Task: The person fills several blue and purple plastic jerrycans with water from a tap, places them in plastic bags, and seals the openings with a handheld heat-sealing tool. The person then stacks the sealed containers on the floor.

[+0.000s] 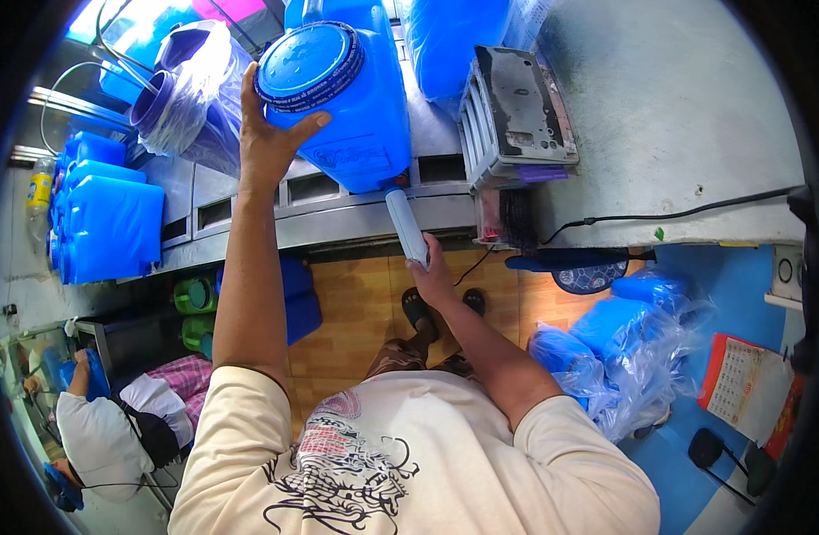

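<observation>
A blue plastic water container [376, 100] stands on the metal counter in front of me, its wide round cap [309, 60] facing up and wet with drops. A dark printed seal band [315, 93] circles the cap. My left hand [269, 127] grips the container at the cap, thumb on the near side and fingers on the far left. My right hand [431, 271] is closed around a pale grey-blue handheld tool [406, 224], possibly a heat gun. Its far end meets the container's lower front corner, beside a small red-and-black part [401, 179].
Plastic-wrapped purple containers [208, 100] and several blue jugs [115, 214] stand left on the counter. A grey plastic crate [509, 114] sits right. A black cord [650, 215] crosses the right-hand surface. Bagged blue containers [616, 341] lie right on the floor. Another person [108, 435] is lower left.
</observation>
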Motion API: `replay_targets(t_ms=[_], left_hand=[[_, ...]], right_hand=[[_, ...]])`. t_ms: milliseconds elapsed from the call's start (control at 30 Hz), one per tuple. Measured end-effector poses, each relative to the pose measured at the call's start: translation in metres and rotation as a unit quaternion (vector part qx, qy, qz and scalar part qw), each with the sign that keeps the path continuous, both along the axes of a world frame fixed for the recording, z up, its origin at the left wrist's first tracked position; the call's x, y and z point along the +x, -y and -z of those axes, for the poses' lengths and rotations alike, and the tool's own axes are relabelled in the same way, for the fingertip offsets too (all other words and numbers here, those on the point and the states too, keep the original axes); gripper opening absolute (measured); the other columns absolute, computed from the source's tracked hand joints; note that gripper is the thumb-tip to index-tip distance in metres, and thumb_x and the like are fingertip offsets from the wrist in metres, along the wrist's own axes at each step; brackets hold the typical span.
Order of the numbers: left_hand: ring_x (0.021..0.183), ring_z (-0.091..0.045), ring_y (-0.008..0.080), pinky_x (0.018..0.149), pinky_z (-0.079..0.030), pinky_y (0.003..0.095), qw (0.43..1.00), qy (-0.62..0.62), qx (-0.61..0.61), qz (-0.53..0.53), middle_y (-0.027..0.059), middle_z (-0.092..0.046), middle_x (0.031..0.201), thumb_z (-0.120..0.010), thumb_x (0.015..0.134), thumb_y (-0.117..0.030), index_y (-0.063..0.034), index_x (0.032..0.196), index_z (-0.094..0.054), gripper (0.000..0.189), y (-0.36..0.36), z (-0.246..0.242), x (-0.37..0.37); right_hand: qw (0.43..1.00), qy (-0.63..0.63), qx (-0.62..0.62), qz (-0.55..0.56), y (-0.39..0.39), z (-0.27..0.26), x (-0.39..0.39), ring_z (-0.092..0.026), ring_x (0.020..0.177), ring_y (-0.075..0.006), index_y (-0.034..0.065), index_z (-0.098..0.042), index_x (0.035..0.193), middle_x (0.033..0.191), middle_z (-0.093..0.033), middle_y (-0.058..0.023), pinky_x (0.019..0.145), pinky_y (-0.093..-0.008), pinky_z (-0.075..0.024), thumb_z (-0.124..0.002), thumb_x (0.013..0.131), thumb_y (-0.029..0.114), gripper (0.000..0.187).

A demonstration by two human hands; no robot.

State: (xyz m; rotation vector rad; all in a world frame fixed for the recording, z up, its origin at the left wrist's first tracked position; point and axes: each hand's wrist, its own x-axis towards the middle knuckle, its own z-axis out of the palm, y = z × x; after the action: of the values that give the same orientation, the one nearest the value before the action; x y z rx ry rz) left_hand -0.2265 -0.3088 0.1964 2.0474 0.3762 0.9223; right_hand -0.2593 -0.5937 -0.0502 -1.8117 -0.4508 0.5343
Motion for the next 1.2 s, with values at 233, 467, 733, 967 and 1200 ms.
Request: replay_targets(t_ms=[233, 467, 733, 967, 1200], left_hand=[[0.131, -0.048, 0.03, 0.109, -0.041, 0.0407, 1.0, -0.007, -0.022, 0.006, 0.018, -0.049, 0.14, -0.097, 0.055, -0.031, -0.0117, 0.151, -0.025, 0.122, -0.005, 0.002, -0.003], [0.136, -0.043, 0.032, 0.112, -0.038, 0.0429, 0.999, -0.042, 0.024, -0.01, 0.0189, -0.047, 0.144, -0.097, 0.052, -0.033, -0.0129, 0.152, -0.025, 0.125, -0.007, -0.002, -0.011], [0.135, -0.045, 0.0331, 0.109, -0.042, 0.0456, 0.997, -0.007, 0.024, 0.07, 0.0187, -0.046, 0.145, -0.096, 0.054, -0.036, -0.0188, 0.152, -0.024, 0.123, -0.008, -0.001, -0.024], [0.132, -0.049, 0.0317, 0.106, -0.044, 0.0438, 0.997, -0.005, 0.031, 0.067, 0.0169, -0.046, 0.146, -0.097, 0.05, -0.031, -0.02, 0.153, -0.024, 0.127, -0.008, 0.002, -0.028], [0.13, -0.049, 0.0293, 0.105, -0.045, 0.0411, 0.997, -0.016, -0.026, 0.067, 0.019, -0.048, 0.142, -0.098, 0.052, -0.027, -0.0145, 0.153, -0.023, 0.127, -0.014, 0.006, -0.025]], right_hand=[[1.0, -0.017, -0.009, 0.007, 0.01, -0.026, 0.046, -0.062, 0.083, -0.0214, 0.0084, -0.046, 0.136, 0.11, -0.061, -0.0115, 0.069, -0.0323, -0.0504, -0.066, 0.088, 0.018, 0.054], [0.974, -0.211, -0.069, -0.032, 0.029, -0.1, 0.113, -0.053, 0.057, -0.0099, 0.0118, -0.05, 0.137, 0.094, -0.061, -0.0059, 0.046, -0.0259, -0.0426, -0.065, 0.088, 0.024, 0.053], [0.953, -0.294, -0.057, -0.037, 0.045, -0.09, 0.143, -0.052, 0.055, -0.0097, 0.0135, -0.052, 0.135, 0.096, -0.063, -0.0048, 0.044, -0.026, -0.0443, -0.061, 0.091, 0.033, 0.05], [0.934, -0.356, -0.04, 0.001, 0.057, -0.06, 0.148, -0.054, 0.057, -0.0117, 0.0148, -0.056, 0.121, 0.087, -0.062, -0.0031, 0.042, -0.0239, -0.0403, -0.06, 0.093, 0.037, 0.036], [0.916, -0.395, -0.045, -0.058, 0.064, -0.054, 0.137, -0.051, 0.055, -0.0107, 0.0117, -0.052, 0.128, 0.097, -0.067, -0.0086, 0.043, -0.0226, -0.0386, -0.053, 0.096, 0.035, 0.04]])
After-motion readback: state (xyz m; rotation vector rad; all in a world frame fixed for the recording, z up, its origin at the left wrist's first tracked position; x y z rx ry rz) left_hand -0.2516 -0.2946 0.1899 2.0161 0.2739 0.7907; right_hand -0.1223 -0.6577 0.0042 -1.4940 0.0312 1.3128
